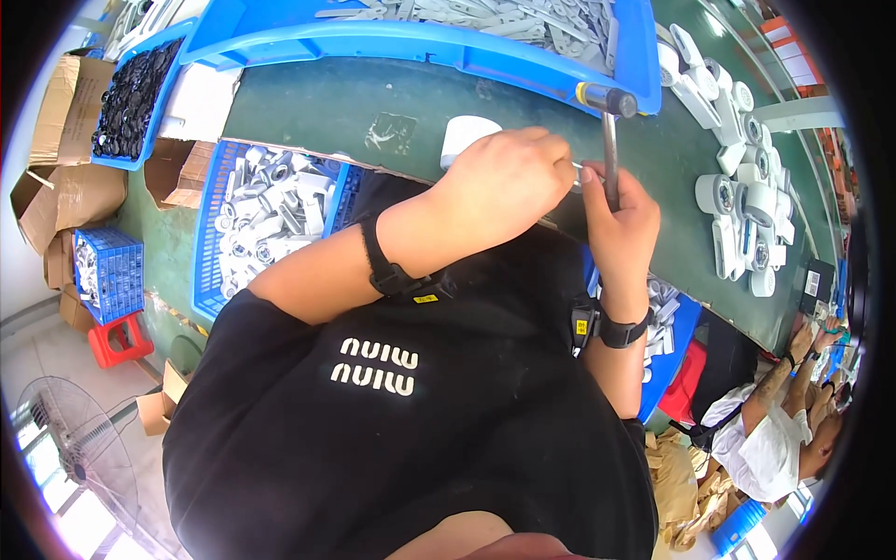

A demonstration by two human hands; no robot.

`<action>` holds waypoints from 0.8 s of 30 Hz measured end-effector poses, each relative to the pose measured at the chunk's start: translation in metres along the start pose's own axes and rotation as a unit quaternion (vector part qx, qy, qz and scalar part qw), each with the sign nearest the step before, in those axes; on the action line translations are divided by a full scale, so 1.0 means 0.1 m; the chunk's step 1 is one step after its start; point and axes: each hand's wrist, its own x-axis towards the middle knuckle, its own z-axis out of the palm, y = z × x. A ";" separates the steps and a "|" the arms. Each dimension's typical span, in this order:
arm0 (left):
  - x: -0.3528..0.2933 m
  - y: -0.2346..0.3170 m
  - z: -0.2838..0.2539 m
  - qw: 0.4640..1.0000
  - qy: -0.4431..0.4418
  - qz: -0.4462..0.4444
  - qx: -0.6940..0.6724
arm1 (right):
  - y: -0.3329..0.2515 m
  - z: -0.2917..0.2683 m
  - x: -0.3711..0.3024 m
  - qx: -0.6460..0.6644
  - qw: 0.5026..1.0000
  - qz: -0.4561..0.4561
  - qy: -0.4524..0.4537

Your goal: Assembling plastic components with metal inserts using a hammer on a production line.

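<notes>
My right hand is closed round the shaft of a hammer. The hammer stands upright, its black and yellow head uppermost. Close beside it, my left hand has its fingers curled together over the table's near edge. Whatever that hand grips is mostly hidden; only a thin pale sliver shows between the two hands. A white rounded part lies on the green table, just behind my left hand and partly covered by it.
A large blue tray of flat grey-white pieces spans the far side. White assembled parts are piled at right. A blue basket of white parts sits at left, beyond it a tray of black pieces. Another person works at far right.
</notes>
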 end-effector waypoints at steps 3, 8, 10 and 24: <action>-0.01 0.01 0.03 1.000 0.005 0.001 0.001 | 0.00 -0.02 -0.03 -0.003 1.000 0.011 -0.004; -0.01 0.00 0.05 1.000 0.021 0.001 0.012 | 0.14 -0.21 -0.23 0.077 0.997 -0.018 0.007; -0.02 -0.01 0.05 1.000 0.023 0.002 0.013 | 0.08 -0.43 -0.40 0.116 0.993 -0.027 0.002; -0.04 0.02 0.09 0.999 0.036 -0.003 0.029 | 0.16 -0.69 -0.76 -0.020 1.000 0.003 -0.005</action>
